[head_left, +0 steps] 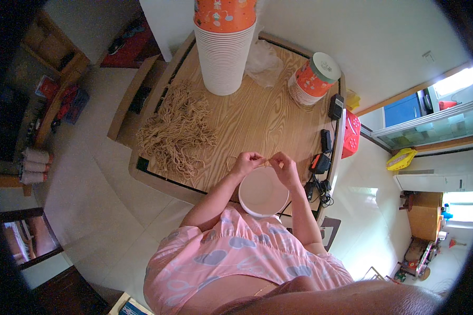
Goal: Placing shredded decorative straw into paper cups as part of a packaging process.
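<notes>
A white paper bucket (264, 193) stands close against my body at the table's near edge, its open mouth facing up. Over its far rim my left hand (246, 163) and my right hand (285, 170) come almost together, fingertips pinched. Between them shows a short bit of tan cord (266, 163), and a loose strand curls out beside my left hand. How the cord meets the bucket's rim is hidden by my fingers. To the left on the table lies a tangled heap of tan cords (176, 131).
A tall stack of nested white paper buckets (223, 60) rises at the back, an orange printed one on top. Behind it lies a clear plastic bag (264, 63). At the far right is a shorter orange bucket stack (312, 79). Black adapters (336, 106) and cables (323, 195) line the right edge.
</notes>
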`<state>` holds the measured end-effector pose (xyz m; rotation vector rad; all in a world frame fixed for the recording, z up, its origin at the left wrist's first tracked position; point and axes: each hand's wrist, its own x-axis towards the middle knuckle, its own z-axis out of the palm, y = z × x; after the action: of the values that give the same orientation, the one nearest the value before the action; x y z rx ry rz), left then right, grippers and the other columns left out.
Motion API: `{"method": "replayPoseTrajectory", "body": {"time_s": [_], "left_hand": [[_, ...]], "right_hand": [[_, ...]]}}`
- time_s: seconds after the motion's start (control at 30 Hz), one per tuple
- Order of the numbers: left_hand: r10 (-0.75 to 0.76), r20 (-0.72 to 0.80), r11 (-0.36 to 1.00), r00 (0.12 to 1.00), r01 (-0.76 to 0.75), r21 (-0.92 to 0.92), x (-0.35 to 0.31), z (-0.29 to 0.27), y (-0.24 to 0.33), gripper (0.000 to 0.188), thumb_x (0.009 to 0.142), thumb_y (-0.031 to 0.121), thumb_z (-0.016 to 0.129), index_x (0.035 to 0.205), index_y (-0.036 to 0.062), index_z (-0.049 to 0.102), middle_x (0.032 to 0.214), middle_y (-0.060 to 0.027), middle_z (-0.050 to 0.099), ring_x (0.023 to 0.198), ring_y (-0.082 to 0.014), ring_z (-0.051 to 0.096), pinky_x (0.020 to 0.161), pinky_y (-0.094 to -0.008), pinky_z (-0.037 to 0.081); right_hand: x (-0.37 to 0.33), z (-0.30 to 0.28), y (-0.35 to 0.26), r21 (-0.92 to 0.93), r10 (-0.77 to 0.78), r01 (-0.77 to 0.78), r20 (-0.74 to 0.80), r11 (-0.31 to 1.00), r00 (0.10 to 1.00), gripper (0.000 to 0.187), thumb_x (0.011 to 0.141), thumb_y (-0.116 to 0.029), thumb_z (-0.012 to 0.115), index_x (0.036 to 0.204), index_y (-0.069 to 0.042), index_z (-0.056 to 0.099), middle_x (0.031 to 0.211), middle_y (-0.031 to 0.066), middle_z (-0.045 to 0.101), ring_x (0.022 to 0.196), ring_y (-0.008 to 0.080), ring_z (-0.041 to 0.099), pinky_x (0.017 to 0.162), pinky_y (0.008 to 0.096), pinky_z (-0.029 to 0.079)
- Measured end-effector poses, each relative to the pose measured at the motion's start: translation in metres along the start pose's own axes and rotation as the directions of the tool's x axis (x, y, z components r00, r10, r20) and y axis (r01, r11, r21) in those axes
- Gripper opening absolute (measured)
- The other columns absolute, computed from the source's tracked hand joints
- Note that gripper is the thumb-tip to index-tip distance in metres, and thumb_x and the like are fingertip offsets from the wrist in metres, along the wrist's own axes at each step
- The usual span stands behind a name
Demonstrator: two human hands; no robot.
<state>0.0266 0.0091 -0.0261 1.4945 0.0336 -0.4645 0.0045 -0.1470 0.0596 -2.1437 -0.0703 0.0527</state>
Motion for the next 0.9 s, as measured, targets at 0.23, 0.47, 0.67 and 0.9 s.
{"method": "replayPoseTrajectory", "body": {"time_s": [0.23, 0.47, 0.67, 0.9], "left_hand": [[-0.016, 0.01, 0.999, 1.0, 0.017, -0.046, 0.002, 0.001, -0.002, 0.015, 0.073, 0.017, 0.064, 0.078, 0.0033, 0.065, 0.068, -0.0021, 0.062, 0.062, -0.0073, 0.055, 0.057, -0.0241, 0.044], [0.019, 0.024, 0.998, 1.0, -0.018, -0.059, -0.003, 0.0, 0.006, 0.013, 0.074, 0.015, 0.062, 0.078, 0.003, 0.064, 0.069, -0.0019, 0.062, 0.062, -0.0078, 0.054, 0.057, -0.0236, 0.044], [-0.071, 0.073, 0.976, 0.995, 0.084, -0.199, -0.01, -0.001, 0.017, 0.011, 0.077, 0.014, 0.061, 0.08, 0.0031, 0.064, 0.072, -0.0016, 0.061, 0.064, -0.008, 0.054, 0.058, -0.0233, 0.044], [-0.055, 0.174, 0.95, 0.983, 0.105, -0.294, -0.009, -0.004, 0.015, 0.013, 0.077, 0.012, 0.059, 0.084, 0.0023, 0.063, 0.074, -0.001, 0.061, 0.066, -0.0077, 0.054, 0.061, -0.0221, 0.045]], "right_hand": [[-0.003, 0.005, -0.006, 0.019, 0.06, -0.061, 0.011, 0.998, 0.998, 0.011, 0.072, -0.01, 0.064, 0.079, -0.002, 0.062, 0.071, 0.0087, 0.06, 0.065, 0.0168, 0.056, 0.061, 0.0285, 0.045], [-0.002, 0.009, 0.003, 0.036, 0.036, -0.035, -0.012, 0.999, 0.999, 0.007, 0.072, -0.005, 0.063, 0.078, -0.001, 0.06, 0.068, 0.0042, 0.059, 0.064, 0.0109, 0.053, 0.06, 0.0246, 0.043], [-0.001, 0.008, 0.008, 0.046, 0.075, -0.075, 0.008, 0.996, 0.997, 0.008, 0.073, -0.005, 0.062, 0.078, 0.0, 0.059, 0.069, 0.0037, 0.059, 0.065, 0.0093, 0.052, 0.061, 0.0241, 0.043], [0.0, 0.009, 0.014, 0.036, 0.098, -0.1, 0.038, 0.994, 0.994, 0.008, 0.074, -0.007, 0.061, 0.078, 0.0, 0.058, 0.068, 0.0031, 0.058, 0.065, 0.0088, 0.052, 0.062, 0.0238, 0.043]]}}
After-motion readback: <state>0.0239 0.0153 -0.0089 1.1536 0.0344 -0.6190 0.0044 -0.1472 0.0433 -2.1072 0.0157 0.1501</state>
